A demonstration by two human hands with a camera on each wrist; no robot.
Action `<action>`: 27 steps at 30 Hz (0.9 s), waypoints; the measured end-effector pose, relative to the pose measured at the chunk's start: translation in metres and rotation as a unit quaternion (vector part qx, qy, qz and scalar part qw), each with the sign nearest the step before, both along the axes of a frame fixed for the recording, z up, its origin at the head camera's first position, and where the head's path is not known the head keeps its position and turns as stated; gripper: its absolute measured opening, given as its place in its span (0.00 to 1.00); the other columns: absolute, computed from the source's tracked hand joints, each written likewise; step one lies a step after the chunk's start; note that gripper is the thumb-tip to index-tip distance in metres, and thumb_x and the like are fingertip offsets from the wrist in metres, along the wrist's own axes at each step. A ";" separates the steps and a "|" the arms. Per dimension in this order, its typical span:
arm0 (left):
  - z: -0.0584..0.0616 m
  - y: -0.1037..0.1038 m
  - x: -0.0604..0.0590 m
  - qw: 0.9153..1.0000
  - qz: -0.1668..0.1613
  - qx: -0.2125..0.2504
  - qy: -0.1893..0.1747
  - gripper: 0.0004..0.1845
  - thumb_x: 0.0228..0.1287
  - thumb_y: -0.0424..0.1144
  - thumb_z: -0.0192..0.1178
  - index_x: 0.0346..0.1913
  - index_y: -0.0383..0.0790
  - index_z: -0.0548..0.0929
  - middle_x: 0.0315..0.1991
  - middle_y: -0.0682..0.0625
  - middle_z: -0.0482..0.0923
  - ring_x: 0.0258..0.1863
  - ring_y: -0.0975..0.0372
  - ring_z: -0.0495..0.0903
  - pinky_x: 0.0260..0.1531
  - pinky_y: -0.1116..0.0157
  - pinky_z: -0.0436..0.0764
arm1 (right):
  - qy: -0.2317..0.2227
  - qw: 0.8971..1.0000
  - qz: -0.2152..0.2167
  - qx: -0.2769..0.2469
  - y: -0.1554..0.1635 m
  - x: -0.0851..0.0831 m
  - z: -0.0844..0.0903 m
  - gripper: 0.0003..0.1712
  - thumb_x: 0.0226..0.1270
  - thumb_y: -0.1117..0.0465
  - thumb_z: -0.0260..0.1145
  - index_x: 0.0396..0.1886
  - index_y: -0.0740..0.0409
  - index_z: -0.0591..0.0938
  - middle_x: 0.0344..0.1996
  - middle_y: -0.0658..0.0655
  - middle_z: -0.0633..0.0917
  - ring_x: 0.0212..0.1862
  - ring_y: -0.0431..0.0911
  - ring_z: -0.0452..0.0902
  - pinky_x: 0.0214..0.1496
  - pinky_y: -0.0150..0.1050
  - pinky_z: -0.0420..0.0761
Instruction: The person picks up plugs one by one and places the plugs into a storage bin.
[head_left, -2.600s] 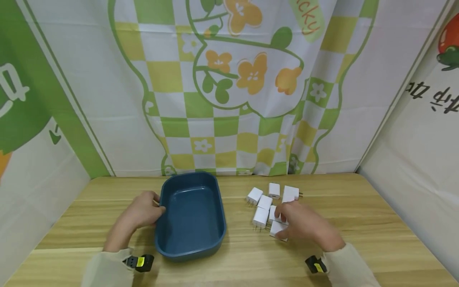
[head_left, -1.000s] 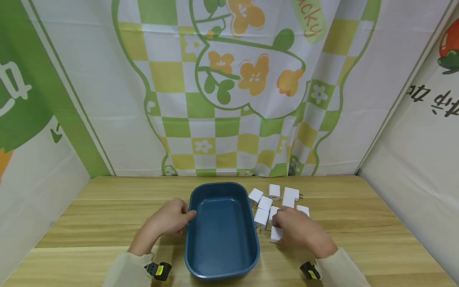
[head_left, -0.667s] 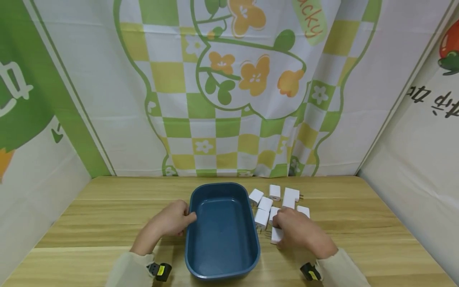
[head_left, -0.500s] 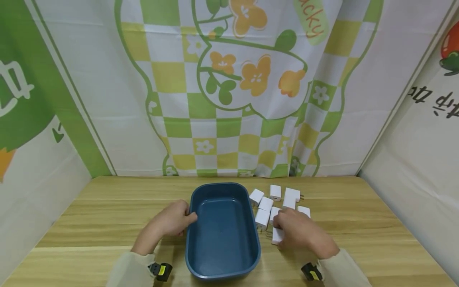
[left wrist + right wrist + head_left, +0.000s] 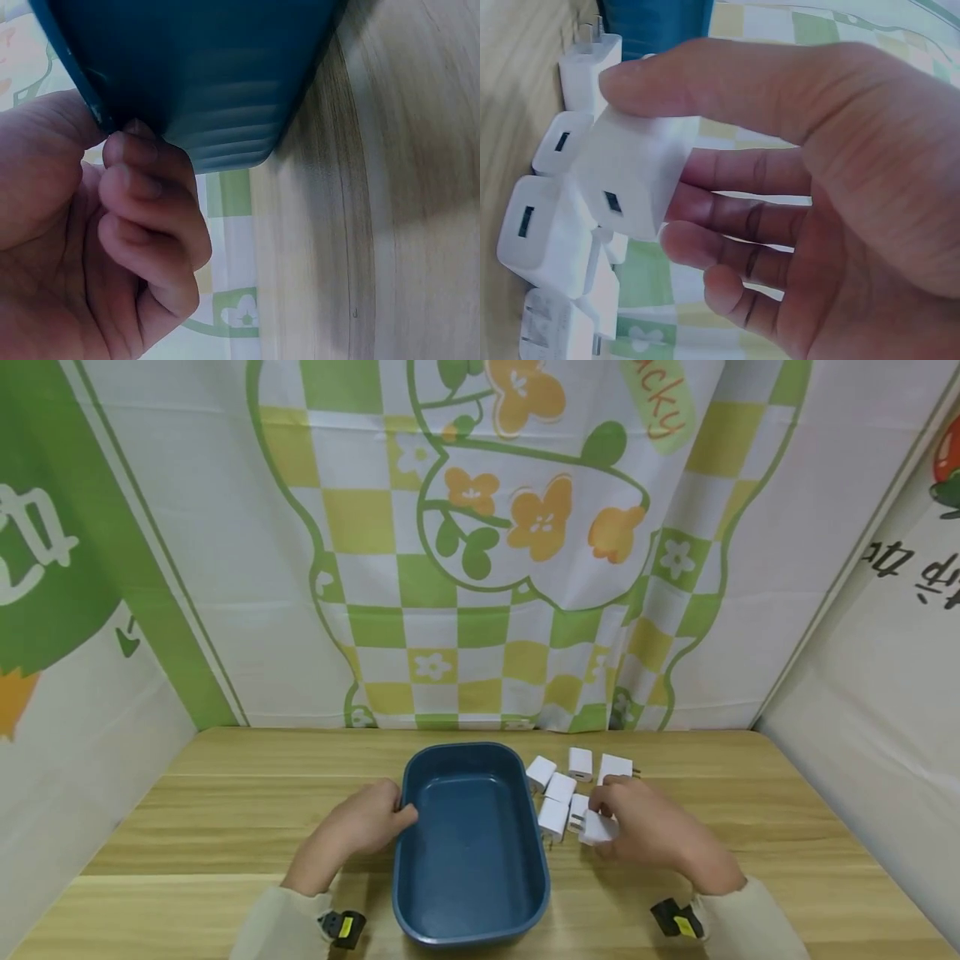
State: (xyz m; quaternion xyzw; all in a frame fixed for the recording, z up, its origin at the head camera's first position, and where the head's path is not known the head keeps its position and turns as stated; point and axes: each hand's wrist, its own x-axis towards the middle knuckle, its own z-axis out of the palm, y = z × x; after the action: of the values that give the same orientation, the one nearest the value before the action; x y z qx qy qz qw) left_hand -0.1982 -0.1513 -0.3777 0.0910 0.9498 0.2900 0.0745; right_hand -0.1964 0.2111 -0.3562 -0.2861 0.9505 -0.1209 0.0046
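Observation:
A dark blue rectangular bin point(image 5: 471, 860) stands on the wooden table, its inside bare. My left hand point(image 5: 367, 818) pinches the bin's left rim, thumb over the edge and fingers curled beneath it, as the left wrist view point(image 5: 142, 195) shows. My right hand point(image 5: 652, 827) holds a white USB charger plug point(image 5: 598, 828) between thumb and fingers, prongs pointing left toward the bin. In the right wrist view the held charger plug point(image 5: 634, 172) shows its USB slot. Several more white charger plugs point(image 5: 553, 818) lie clustered on the table between the bin and this hand.
The wooden table point(image 5: 277, 768) ends at a checked, flower-printed curtain point(image 5: 480, 635) behind. Printed cloth walls rise on the left and right. Some chargers sit close against the bin's right side, and others are partly hidden by my right hand.
The bin has slid right toward the chargers with my left hand on its rim. My right hand has taken a charger plug from the near side of the cluster and raised it slightly.

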 end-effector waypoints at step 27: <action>-0.001 0.002 -0.002 0.999 -0.001 -0.039 0.012 0.21 0.69 0.39 0.56 0.15 0.44 0.67 0.13 0.54 0.63 0.14 0.62 0.64 0.17 0.65 0.63 | 0.059 0.994 0.083 0.025 -0.080 -0.033 0.041 0.21 0.57 0.53 0.78 0.48 0.55 0.85 0.41 0.49 0.81 0.41 0.44 0.77 0.44 0.43 0.79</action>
State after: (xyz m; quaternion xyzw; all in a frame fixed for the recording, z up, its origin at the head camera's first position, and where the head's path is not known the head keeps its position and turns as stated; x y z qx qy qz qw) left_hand -0.1999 -0.1494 -0.3783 0.0924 0.9611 0.2515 0.0666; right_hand -0.2293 0.1306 -0.3154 -0.3707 0.9248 -0.0791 -0.0340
